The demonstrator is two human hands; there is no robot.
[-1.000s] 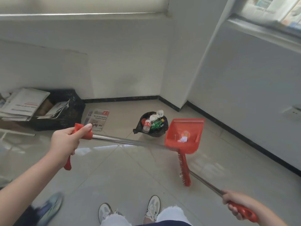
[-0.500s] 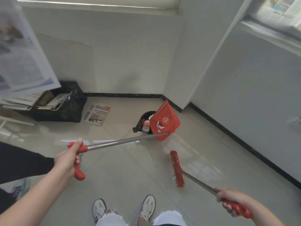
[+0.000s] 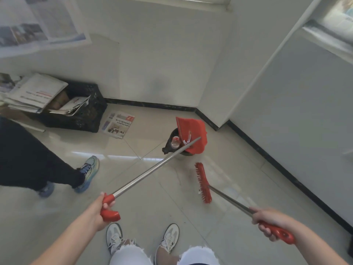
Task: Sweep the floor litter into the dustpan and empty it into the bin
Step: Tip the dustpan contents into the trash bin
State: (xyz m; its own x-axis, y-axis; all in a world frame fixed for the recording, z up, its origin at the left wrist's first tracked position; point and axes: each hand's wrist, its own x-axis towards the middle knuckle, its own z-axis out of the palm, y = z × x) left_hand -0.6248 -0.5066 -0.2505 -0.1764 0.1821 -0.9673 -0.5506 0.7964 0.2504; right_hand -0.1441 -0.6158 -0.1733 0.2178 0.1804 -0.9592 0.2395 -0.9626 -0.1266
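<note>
Left hand (image 3: 100, 208) holds dustpan (image 3: 193, 129) over bin (image 3: 166, 148), right hand (image 3: 271, 223) holds broom (image 3: 203, 182).

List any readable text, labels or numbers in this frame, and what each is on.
Nothing can be quoted; every text is blurred or too small.
Newspaper on the floor: red masthead block and dark headline characters, unreadable.
Newspaper stack on the black crate: red strip above a dark line, unreadable.
Newspaper sheet, upper left: print blurred.
Dustpan: white tag, too small.
Bottle in the bin: red label, unreadable.
</note>
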